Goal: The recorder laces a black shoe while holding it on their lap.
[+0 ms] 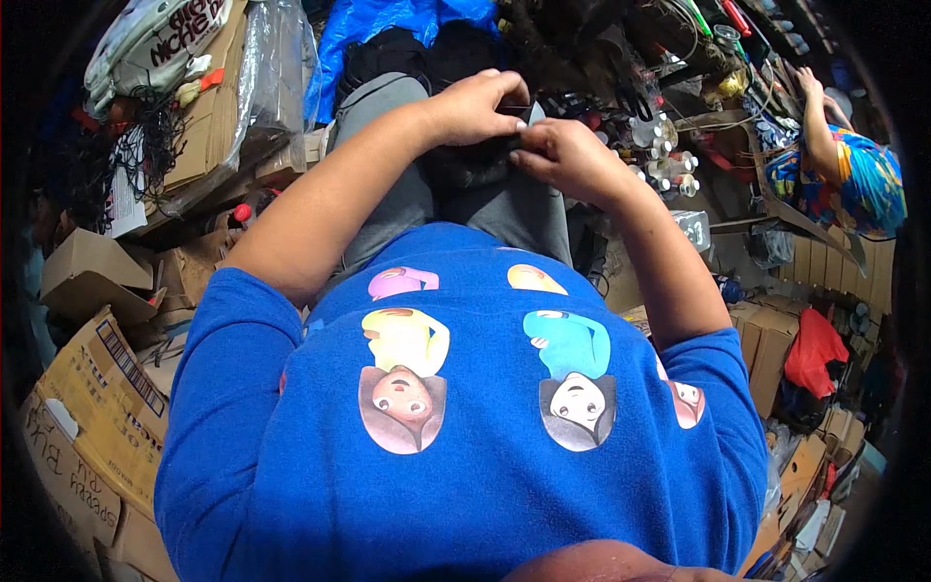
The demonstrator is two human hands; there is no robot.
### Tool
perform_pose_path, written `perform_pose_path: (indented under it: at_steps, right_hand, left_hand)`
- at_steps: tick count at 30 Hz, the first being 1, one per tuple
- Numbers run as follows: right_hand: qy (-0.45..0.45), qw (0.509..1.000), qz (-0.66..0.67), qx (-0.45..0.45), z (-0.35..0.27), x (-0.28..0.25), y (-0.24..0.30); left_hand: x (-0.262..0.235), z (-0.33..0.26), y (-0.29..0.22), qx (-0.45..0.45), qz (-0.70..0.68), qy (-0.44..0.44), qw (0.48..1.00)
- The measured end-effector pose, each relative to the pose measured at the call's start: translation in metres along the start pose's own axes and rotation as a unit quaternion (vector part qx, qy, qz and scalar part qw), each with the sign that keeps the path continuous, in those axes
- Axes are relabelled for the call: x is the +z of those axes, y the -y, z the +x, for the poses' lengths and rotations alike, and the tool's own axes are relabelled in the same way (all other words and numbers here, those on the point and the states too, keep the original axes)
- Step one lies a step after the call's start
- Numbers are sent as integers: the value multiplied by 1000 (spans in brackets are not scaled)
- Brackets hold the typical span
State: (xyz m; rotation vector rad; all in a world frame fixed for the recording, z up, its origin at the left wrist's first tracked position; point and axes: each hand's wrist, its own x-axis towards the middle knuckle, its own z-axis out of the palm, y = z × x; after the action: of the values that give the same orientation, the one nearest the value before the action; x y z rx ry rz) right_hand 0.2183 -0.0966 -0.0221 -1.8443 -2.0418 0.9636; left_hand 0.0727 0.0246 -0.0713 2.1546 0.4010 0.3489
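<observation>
Both of my hands are close together above my lap. My left hand curls with its thumb and fingers bent toward each other. Just to the right, my right hand has its fingers folded in a pinch, its fingertips almost meeting the left thumb. Whatever they hold between them is too small and dark to make out. Below the hands, a dark item lies between my grey-trousered knees, partly covered by the hands.
At the left are flattened cardboard, an open carton and tangled black cord. A blue plastic sheet lies ahead. Several clear bottles stand right of my knees. Another person in a colourful top is at the far right.
</observation>
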Motion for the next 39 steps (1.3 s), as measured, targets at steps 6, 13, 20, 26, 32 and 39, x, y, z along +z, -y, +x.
perform_pose_path:
  at_steps: [6, 13, 20, 26, 32, 39]
  right_hand:
    - [-86, 972, 217, 33, -49, -11, 2]
    - [-154, 984, 83, 13, -36, -4, 7]
    - [-131, 990, 37, 25, -25, 0, -2]
    - [-143, 989, -33, 16, -19, 1, 8]
    - [-139, 990, 4, 22, -13, 3, 1]
    - [-56, 980, 189, 28, -5, 5, -40]
  left_hand:
    - [-3, 3, 7, -2, 31, 9, 999]
    - [-29, 15, 5, -27, -165, 171, 971]
    - [-38, 10, -3, -71, -105, 210, 969]
    - [-39, 9, 1, -53, -117, 234, 964]
    - [-37, 13, 3, -40, -138, 233, 962]
    - [-33, 15, 9, -10, -182, 261, 948]
